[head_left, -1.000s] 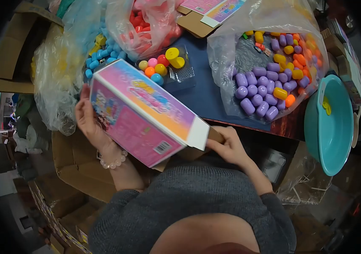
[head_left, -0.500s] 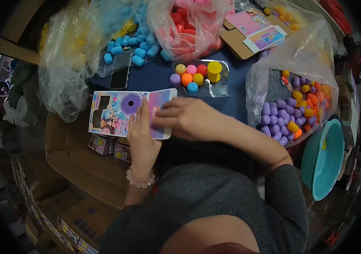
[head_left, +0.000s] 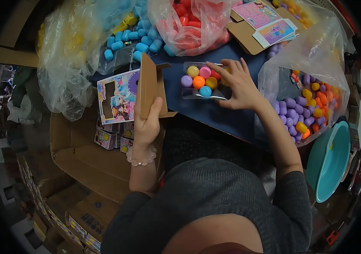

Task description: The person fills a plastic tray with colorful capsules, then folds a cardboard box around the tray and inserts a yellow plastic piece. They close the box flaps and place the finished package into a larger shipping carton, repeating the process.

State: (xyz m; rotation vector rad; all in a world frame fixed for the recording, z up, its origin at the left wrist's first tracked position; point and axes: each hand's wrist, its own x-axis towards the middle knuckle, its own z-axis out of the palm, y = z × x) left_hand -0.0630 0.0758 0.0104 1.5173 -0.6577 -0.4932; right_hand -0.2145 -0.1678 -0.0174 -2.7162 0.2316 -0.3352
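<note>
My left hand (head_left: 147, 125) holds a printed card box (head_left: 120, 96) that is folded up, its brown inner side facing right and its end flaps sticking out. The printed face with a cut-out window points left. At the centre of the blue table, my right hand (head_left: 240, 86) grips the right end of a clear plastic tray (head_left: 186, 94), thumb at the near edge and fingers over the far side. Purple, yellow, pink, red, orange and blue round pieces sit in the tray. My right fingers partly cover its right part.
Bags of blue (head_left: 146, 41), red (head_left: 189, 31) and purple and orange pieces (head_left: 292, 114) surround the table (head_left: 214, 116). Printed cards (head_left: 275, 31) lie at the back right. An open carton (head_left: 83, 161) with small boxes stands at left, a teal basin (head_left: 328, 163) at right.
The printed card, earlier lying flat and open under both hands, is now folded upright in my left hand. My right hand has moved right, from the card to the tray.
</note>
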